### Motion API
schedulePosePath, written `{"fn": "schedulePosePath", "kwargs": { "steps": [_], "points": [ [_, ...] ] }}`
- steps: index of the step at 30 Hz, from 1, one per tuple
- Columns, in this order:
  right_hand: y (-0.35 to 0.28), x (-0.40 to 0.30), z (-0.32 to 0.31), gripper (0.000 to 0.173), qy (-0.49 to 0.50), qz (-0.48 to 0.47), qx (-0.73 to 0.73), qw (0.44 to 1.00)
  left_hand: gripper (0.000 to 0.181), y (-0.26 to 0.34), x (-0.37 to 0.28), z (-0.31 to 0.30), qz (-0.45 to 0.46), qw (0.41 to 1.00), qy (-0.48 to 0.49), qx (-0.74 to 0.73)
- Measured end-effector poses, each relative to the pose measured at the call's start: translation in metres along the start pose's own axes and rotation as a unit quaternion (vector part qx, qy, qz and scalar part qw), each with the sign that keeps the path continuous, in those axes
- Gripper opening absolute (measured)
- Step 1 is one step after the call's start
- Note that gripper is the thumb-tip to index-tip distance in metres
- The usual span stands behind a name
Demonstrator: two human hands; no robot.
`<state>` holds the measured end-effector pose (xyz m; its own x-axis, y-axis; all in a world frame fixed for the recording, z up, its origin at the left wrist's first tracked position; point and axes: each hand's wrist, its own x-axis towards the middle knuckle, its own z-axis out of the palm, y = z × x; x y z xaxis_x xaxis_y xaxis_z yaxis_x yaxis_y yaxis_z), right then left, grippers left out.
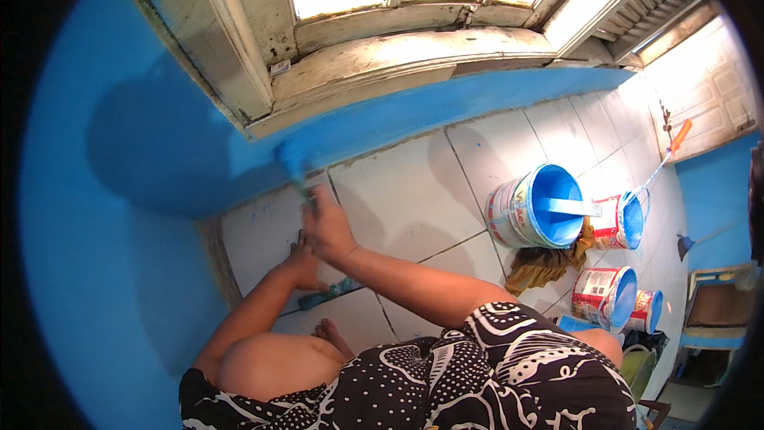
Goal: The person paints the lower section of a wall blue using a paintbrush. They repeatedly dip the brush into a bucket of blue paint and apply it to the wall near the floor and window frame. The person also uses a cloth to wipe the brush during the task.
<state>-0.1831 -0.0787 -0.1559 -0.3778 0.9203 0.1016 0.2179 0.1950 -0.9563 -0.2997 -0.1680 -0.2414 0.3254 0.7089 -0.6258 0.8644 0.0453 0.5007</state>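
My right hand (327, 224) grips a paintbrush (293, 161), whose blue bristles are blurred against the lower part of the blue wall (382, 113), under the window frame. Beside and below it, my left hand (304, 266) rests with spread fingers on the white floor tiles; nothing shows in it. A paint-stained green and blue tool or handle (331, 294) lies on the floor just below my left hand; part of it is hidden behind my right forearm.
A large paint bucket (510, 212) with a flat stick across its mouth stands right of me, beside a brown cloth (540, 272). Several smaller paint cans (609, 221) stand beyond, one holding an orange-handled tool (680, 136). The wooden window sill (418, 54) juts above the wall; a wall corner is at left.
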Motion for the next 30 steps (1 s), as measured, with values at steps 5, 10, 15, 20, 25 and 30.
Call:
{"fn": "schedulePosePath", "kwargs": {
  "steps": [5, 10, 15, 20, 25, 30],
  "points": [
    [-0.022, 0.005, 0.047, 0.022, -0.215, -0.047, -0.053, 0.974, 0.111, -0.018, -0.01, 0.014, 0.087, 0.993, 0.074, 0.002],
    [0.01, 0.05, 0.013, 0.022, -0.105, -0.101, -0.052, 0.988, 0.117, -0.002, -0.002, 0.002, -0.004, 0.996, 0.077, 0.045],
    [0.01, 0.024, -0.074, 0.018, 0.03, 0.035, -0.017, 0.999, 0.119, 0.0, -0.011, -0.007, -0.023, 0.999, 0.036, 0.03],
    [-0.016, -0.014, -0.045, 0.022, -0.056, 0.021, -0.093, 0.994, 0.117, 0.005, -0.009, -0.012, -0.043, 0.999, 0.014, 0.027],
    [-0.042, 0.015, 0.031, 0.025, -0.155, -0.052, -0.06, 0.985, 0.116, -0.017, 0.001, 0.005, 0.053, 0.996, 0.069, 0.009],
    [-0.018, 0.035, -0.002, 0.024, -0.097, -0.053, -0.082, 0.991, 0.112, -0.002, 0.001, -0.007, -0.032, 0.998, 0.042, 0.025]
  ]
}}
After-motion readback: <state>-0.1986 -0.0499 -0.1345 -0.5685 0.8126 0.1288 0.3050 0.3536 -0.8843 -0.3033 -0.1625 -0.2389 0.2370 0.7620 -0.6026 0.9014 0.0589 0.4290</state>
